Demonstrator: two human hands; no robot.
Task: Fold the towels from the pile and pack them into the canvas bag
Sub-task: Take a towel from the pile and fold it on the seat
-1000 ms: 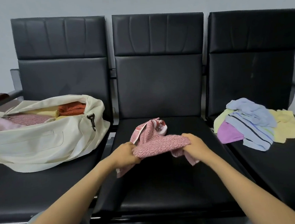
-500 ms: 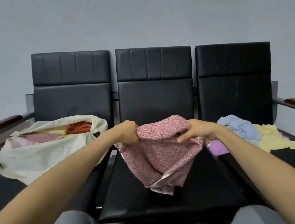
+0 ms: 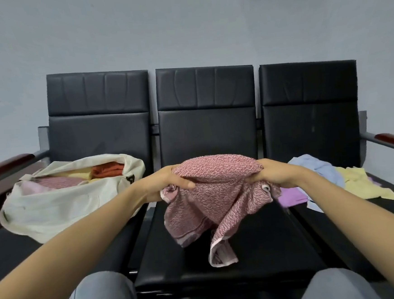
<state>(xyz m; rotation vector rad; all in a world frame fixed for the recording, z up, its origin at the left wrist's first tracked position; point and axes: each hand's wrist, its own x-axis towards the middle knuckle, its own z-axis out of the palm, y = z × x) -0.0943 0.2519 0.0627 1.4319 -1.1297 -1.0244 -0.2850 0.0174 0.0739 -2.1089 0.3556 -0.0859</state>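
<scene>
A red-and-white patterned towel (image 3: pixel 213 195) hangs above the middle seat, held up between both hands. My left hand (image 3: pixel 170 183) grips its left top edge and my right hand (image 3: pixel 273 172) grips its right top edge. Crumpled folds droop down toward the seat. On the left seat stands the open cream canvas bag (image 3: pixel 61 207) with folded orange, yellow and pink towels inside. The pile of loose towels (image 3: pixel 330 176), blue, purple and yellow, lies on the right seat.
Three joined black padded seats (image 3: pixel 223 253) stand against a grey wall, with wooden armrests (image 3: pixel 393 139) at both ends. My knees in grey trousers (image 3: pixel 101 298) show at the bottom edge, close to the middle seat's front.
Both hands lifted the patterned towel off the middle seat and spread apart, stretching its top edge. The view has tilted up and pulled back from the seats.
</scene>
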